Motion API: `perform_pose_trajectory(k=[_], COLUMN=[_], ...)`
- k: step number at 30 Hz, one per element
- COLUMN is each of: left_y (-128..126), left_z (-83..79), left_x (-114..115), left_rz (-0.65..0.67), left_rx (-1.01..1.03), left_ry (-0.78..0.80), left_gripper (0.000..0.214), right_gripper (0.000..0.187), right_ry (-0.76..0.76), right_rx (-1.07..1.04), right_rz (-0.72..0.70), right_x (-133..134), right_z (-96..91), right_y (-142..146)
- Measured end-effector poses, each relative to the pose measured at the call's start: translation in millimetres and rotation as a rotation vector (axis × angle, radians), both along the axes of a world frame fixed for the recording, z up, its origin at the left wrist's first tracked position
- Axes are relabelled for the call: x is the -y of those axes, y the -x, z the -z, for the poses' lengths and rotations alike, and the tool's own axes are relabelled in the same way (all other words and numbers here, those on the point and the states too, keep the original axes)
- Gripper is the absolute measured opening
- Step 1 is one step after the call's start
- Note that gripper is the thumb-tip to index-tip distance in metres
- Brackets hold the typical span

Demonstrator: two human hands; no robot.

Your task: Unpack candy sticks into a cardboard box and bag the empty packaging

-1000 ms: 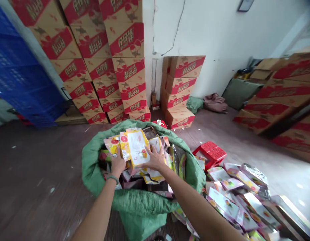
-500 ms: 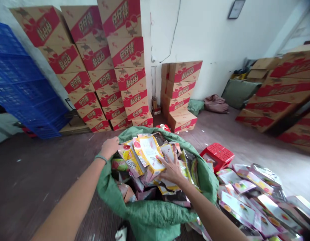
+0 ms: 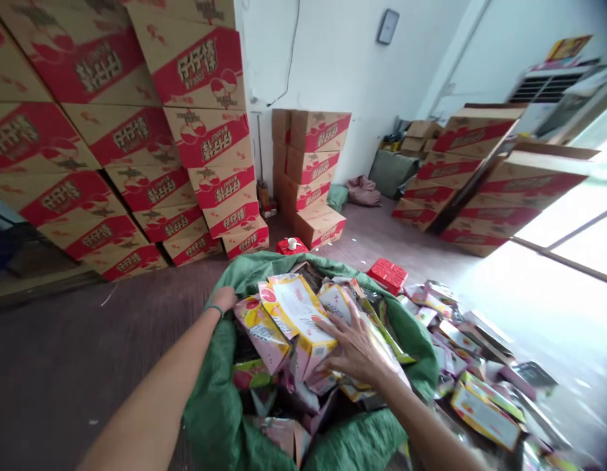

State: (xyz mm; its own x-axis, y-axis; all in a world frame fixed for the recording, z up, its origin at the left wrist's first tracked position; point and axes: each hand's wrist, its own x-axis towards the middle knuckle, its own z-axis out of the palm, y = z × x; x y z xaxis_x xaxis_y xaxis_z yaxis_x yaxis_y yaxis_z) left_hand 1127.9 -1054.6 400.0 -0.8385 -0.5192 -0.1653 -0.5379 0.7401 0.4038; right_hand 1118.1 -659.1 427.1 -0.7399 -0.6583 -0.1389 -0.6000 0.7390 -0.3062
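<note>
In front of me stands a green woven sack (image 3: 212,399), its mouth wide and full of crumpled, flattened packaging boxes. My left hand (image 3: 224,299) is closed on the sack's rim at the left. My right hand (image 3: 353,341) lies with fingers spread on top of the boxes. Under its fingertips is a white and yellow fruit-print box (image 3: 298,307). A pink and yellow box (image 3: 261,330) leans beside it on the left. Torn pink cartons and dark plastic trays fill the sack lower down, partly hidden.
Tall stacks of brown and red cartons (image 3: 205,137) line the wall at left, with more cartons (image 3: 509,196) at right. Many loose boxes (image 3: 487,412) litter the floor right of the sack. Red stools (image 3: 388,275) stand beyond it.
My view has swung right, so more of the right-hand cartons and floor boxes show. My left hand stays on the rim; my right hand stays on the boxes, which have shifted slightly.
</note>
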Motion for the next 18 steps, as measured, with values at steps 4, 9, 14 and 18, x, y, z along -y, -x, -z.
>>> perform_pose_trajectory(k=[4, 9, 14, 18], left_y=[14.4, 23.6, 5.2, -11.9], left_z=[-41.3, -127.5, -148.1, -124.3], left_x=[36.4, 81.5, 89.5, 72.7], left_rz=[-0.1, -0.261, -0.207, -0.08], left_rx=[-0.131, -0.398, -0.661, -0.65], left_ry=[0.11, 0.225, -0.012, -0.118], left_gripper=[0.025, 0.037, 0.017, 0.019], right_gripper=[0.09, 0.057, 0.039, 0.045], right_ry=[0.025, 0.095, 0.171, 0.235], right_rx=[0.029, 0.041, -0.005, 0.026], right_rz=[-0.021, -0.07, 0.019, -0.041], right_x=[49.6, 96.1, 152.2, 245.5], right_z=[-11.9, -21.6, -29.7, -21.8], right_y=[2.0, 35.1, 66.4, 42.5])
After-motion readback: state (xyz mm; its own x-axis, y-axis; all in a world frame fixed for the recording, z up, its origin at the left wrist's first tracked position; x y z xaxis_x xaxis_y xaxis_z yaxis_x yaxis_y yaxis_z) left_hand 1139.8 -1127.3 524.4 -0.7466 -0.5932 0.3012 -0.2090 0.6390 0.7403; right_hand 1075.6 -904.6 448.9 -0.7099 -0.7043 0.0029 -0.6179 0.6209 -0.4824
